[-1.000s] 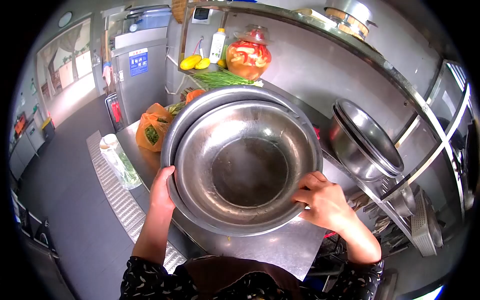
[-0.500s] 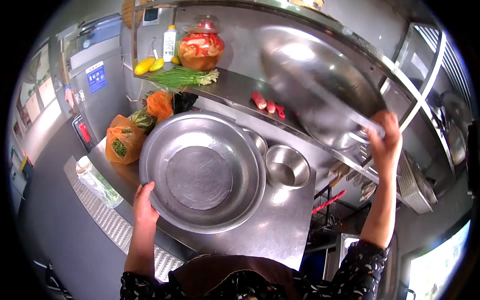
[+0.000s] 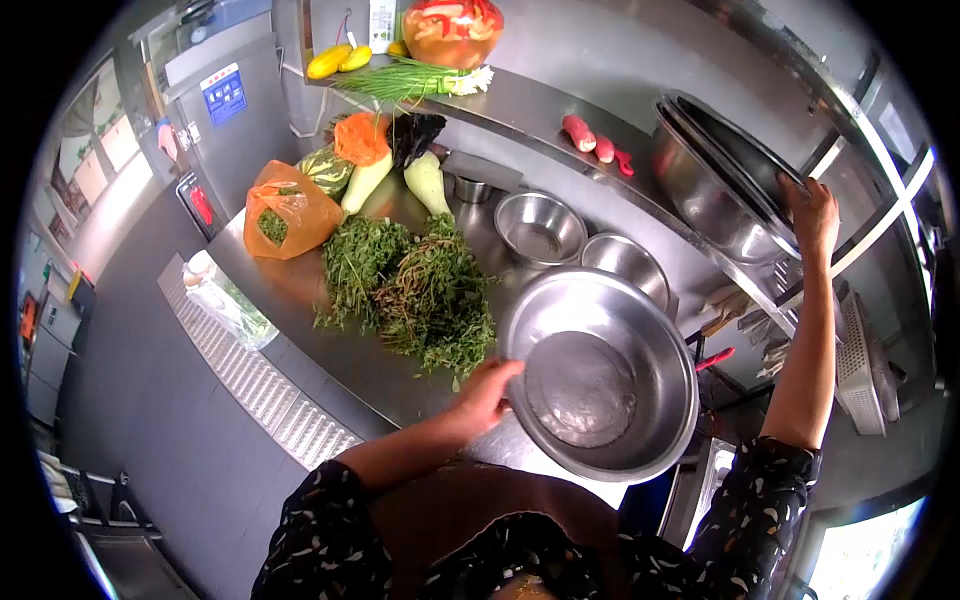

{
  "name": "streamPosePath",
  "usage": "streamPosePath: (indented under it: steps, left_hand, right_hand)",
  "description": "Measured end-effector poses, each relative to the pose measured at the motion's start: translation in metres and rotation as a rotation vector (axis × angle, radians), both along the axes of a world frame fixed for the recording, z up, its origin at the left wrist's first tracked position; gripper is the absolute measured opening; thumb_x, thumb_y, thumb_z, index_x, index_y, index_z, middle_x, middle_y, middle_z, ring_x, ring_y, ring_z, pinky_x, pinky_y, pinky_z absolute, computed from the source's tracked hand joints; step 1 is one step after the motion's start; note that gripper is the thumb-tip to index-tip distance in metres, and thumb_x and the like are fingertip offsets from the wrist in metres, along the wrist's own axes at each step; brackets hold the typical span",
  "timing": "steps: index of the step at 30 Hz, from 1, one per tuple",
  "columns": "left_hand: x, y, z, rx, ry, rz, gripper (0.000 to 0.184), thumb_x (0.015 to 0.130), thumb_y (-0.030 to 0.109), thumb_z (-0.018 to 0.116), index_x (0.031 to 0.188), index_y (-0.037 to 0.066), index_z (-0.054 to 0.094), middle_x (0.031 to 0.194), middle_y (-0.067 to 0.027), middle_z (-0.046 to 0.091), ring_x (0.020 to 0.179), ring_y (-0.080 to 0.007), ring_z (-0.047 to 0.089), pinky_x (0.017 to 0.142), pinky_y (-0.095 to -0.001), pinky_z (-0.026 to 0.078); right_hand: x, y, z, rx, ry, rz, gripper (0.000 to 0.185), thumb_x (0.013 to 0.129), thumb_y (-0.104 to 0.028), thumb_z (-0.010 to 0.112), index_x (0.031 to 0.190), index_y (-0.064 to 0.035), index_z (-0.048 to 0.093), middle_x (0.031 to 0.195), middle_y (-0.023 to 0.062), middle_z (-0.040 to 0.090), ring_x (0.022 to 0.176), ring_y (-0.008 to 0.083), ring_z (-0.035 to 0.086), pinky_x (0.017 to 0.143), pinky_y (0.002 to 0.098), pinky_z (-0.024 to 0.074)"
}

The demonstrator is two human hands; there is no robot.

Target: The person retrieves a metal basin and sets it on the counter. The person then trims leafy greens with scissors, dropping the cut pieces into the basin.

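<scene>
My left hand grips the left rim of a wide metal basin, which sits tilted towards me over the counter's right end. Nothing is in that basin. With its fingers over the rim, my right hand holds another large metal basin, nested in a similar basin on the shelf. Left of the first basin lies a heap of leafy greens. Two small metal bowls stand just behind it: one bowl farther left, another bowl partly covered by its rim.
An orange bag of greens, pale gourds and a cleaver lie at the counter's back left. On the shelf are red-skinned roots, scallions and a pickle jar. A bottle lies at the front-left edge.
My right hand has lowered its basin into the one on the shelf. My left hand has drawn the other basin rightwards, uncovering the leafy greens and gourds. The view has shifted too.
</scene>
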State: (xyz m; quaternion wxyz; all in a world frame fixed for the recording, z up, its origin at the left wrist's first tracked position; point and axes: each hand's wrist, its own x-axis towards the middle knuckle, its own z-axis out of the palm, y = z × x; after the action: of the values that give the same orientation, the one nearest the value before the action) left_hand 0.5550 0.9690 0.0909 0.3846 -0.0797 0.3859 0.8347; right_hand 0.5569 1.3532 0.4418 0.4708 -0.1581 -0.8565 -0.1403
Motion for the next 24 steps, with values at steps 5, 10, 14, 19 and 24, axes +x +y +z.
streamPosePath:
  steps: [5, 10, 14, 19, 24]
  left_hand:
    - [0.027, 0.038, -0.036, 0.006, -0.015, -0.116, 0.026, 0.084, 0.019, 0.062, 0.107, 0.006, 0.059, 0.092, -0.0042, 0.063, 0.078, -0.0146, 0.061, 0.064, -0.0278, 0.049]
    - [0.032, 0.047, -0.05, -0.069, 0.031, -0.141, 0.02, 0.083, 0.018, 0.061, 0.101, 0.009, 0.059, 0.081, 0.0014, 0.055, 0.072, -0.0095, 0.053, 0.06, -0.0276, 0.043]
    - [0.023, 0.052, -0.069, -0.101, 0.052, -0.146, 0.024, 0.082, 0.016, 0.061, 0.104, 0.008, 0.059, 0.084, 0.0009, 0.056, 0.076, -0.0107, 0.053, 0.063, -0.0282, 0.044]
    - [0.001, 0.062, -0.113, -0.05, 0.104, -0.101, 0.027, 0.086, 0.024, 0.064, 0.104, 0.006, 0.059, 0.087, -0.0001, 0.059, 0.076, -0.0124, 0.054, 0.065, -0.0294, 0.045]
    - [-0.025, 0.032, -0.118, -0.441, 0.41, -0.219, 0.034, 0.09, 0.035, 0.063, 0.097, 0.002, 0.056, 0.084, -0.0043, 0.06, 0.079, -0.0143, 0.056, 0.074, -0.0299, 0.048]
  right_hand:
    - [-0.002, 0.011, -0.012, -0.042, -0.046, -0.031, 0.05, 0.087, -0.05, 0.059, 0.099, -0.0027, 0.067, 0.089, 0.0204, 0.064, 0.087, 0.037, 0.062, 0.08, 0.043, 0.0467]
    - [0.024, -0.003, -0.031, -0.028, -0.077, 0.031, 0.051, 0.091, -0.051, 0.052, 0.125, -0.0119, 0.058, 0.12, 0.0188, 0.058, 0.114, 0.0343, 0.053, 0.098, 0.0407, 0.0406]
    - [0.072, -0.05, -0.062, -0.157, 0.048, 0.234, 0.042, 0.094, -0.036, 0.056, 0.128, -0.0105, 0.056, 0.126, 0.0162, 0.055, 0.119, 0.0281, 0.052, 0.1, 0.039, 0.0397]
    - [0.139, -0.105, -0.165, -0.471, -0.185, 0.365, 0.047, 0.092, -0.042, 0.055, 0.112, 0.0007, 0.059, 0.11, 0.0179, 0.059, 0.105, 0.0308, 0.055, 0.092, 0.041, 0.0425]
    - [0.194, -0.139, -0.284, -0.826, -0.238, 0.177, 0.026, 0.086, -0.022, 0.066, 0.1, -0.0003, 0.063, 0.103, 0.0157, 0.062, 0.101, 0.0308, 0.058, 0.089, 0.0394, 0.0458]
